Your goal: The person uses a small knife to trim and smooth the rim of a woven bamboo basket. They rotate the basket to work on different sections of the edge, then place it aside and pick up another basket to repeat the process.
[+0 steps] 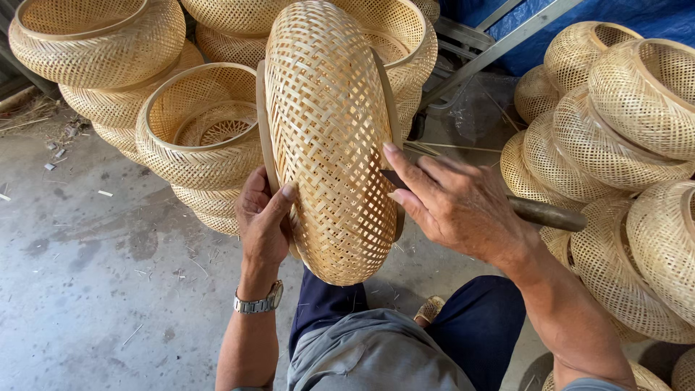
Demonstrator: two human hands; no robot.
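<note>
A round woven bamboo basket [326, 137] stands on its side over my knees, its open weave facing me. My left hand [262, 221] grips its left rim, thumb pressed on the weave; a metal watch sits on that wrist. My right hand [456, 206] holds a knife with a dark wooden handle [546, 213], and the blade lies against the basket's right rim, mostly hidden under my fingers.
Stacks of similar woven baskets stand at the back left [199, 134] and along the right [615, 145]. Grey concrete floor [94, 268] with bamboo scraps lies to the left. A metal frame [492, 51] and blue tarp are behind.
</note>
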